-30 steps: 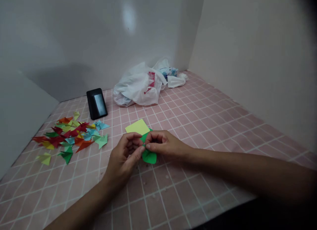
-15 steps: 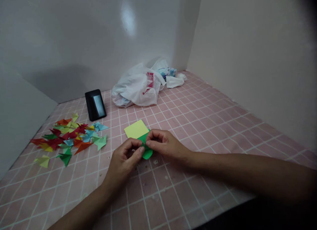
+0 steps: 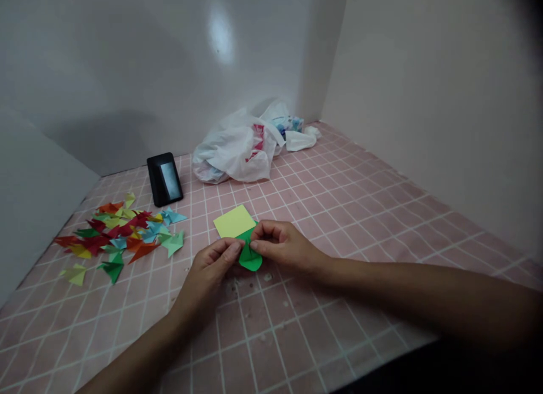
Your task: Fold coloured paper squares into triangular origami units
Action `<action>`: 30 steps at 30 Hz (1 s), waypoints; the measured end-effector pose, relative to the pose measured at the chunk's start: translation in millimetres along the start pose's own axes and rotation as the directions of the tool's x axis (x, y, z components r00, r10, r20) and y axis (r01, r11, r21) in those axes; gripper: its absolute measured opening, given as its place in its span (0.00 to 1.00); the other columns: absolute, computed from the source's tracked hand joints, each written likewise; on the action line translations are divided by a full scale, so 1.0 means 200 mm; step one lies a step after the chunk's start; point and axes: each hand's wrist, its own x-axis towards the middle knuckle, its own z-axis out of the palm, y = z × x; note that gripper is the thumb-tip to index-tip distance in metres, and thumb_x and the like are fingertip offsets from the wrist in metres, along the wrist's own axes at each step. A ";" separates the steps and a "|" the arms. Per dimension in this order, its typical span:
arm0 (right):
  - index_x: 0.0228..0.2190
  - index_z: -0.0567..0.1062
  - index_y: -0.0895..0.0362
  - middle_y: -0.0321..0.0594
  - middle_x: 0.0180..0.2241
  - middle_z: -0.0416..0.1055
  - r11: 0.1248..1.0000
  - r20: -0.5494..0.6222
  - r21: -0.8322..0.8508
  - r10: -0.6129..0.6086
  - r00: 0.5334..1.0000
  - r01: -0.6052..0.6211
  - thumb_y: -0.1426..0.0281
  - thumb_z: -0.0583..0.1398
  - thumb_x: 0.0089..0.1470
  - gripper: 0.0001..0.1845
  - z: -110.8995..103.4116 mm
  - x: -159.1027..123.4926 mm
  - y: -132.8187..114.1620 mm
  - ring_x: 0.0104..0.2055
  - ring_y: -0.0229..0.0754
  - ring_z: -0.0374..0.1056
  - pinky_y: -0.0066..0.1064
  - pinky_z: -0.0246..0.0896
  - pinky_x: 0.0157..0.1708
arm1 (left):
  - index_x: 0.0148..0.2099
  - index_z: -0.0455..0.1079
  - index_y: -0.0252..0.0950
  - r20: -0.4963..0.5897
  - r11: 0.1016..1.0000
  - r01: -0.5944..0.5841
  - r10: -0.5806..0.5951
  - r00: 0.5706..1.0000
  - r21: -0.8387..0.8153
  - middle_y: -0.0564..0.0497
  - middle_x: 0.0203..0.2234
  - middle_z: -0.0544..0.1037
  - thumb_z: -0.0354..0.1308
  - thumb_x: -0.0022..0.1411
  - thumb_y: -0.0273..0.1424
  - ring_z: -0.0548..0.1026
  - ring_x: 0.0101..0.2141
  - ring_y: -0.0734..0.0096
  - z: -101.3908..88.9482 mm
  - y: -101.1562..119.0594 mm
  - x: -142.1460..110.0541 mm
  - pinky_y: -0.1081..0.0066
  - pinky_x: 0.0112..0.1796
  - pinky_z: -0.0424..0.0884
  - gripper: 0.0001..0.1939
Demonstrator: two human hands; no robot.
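Observation:
A green sheet of origami paper [image 3: 251, 259], partly folded with a curled lower flap, is held between my two hands. My left hand [image 3: 216, 261] pinches its left side between thumb and forefinger. From the right, my right hand [image 3: 285, 246] grips the paper's other side with thumb and curled fingers. Fingertips cover some of the folds. Just beyond the green paper lies a yellow square stack of paper [image 3: 235, 221], its near edge partly hidden.
Many-coloured folded paper pieces [image 3: 127, 231] lie heaped on the left of the pink checked cloth [image 3: 339, 213]. Behind them stands a black phone-like device [image 3: 164, 179]. White plastic bags [image 3: 240, 148] sit near the back wall. Small scraps [image 3: 267, 277] lie close to my hands.
My left thumb has moved up and away from the lower flap, onto the paper's upper left side. More of the green flap shows. My right hand has hardly moved.

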 end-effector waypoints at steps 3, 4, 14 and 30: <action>0.25 0.67 0.57 0.32 0.24 0.64 1.000 -0.018 -0.023 -0.010 1.000 0.010 0.63 0.64 0.46 0.12 0.00 0.00 0.00 0.26 0.33 0.59 0.27 0.54 0.26 | 0.38 0.75 0.33 0.023 0.999 0.019 -0.018 1.000 -0.046 0.49 0.32 0.79 0.64 0.61 0.38 0.76 0.32 0.71 0.01 0.01 0.00 0.70 0.37 0.75 0.11; 0.25 0.67 0.57 0.32 0.24 0.64 0.999 -0.024 -0.035 -0.014 1.000 0.013 0.63 0.64 0.46 0.12 0.00 0.00 0.00 0.26 0.33 0.59 0.27 0.54 0.26 | 0.37 0.75 0.33 0.029 0.998 0.022 -0.020 0.999 -0.059 0.49 0.32 0.79 0.65 0.60 0.37 0.76 0.32 0.70 0.02 0.01 0.00 0.69 0.37 0.75 0.11; 0.26 0.69 0.57 0.32 0.23 0.66 0.974 -0.080 -0.203 -0.118 0.990 0.100 0.67 0.61 0.49 0.06 0.01 0.01 -0.06 0.24 0.33 0.62 0.27 0.58 0.24 | 0.38 0.75 0.36 0.004 0.981 0.008 -0.007 1.000 -0.193 0.51 0.33 0.80 0.70 0.53 0.35 0.79 0.32 0.70 0.00 0.03 0.01 0.69 0.38 0.75 0.13; 0.26 0.69 0.58 0.32 0.23 0.67 0.966 -0.034 -0.227 -0.133 0.990 0.122 0.70 0.61 0.51 0.05 0.11 0.03 -0.14 0.23 0.33 0.66 0.26 0.63 0.22 | 0.33 0.70 0.34 -0.134 0.982 -0.185 0.187 0.973 0.028 0.54 0.28 0.76 0.68 0.53 0.36 0.78 0.28 0.71 -0.01 0.14 -0.04 0.68 0.32 0.77 0.13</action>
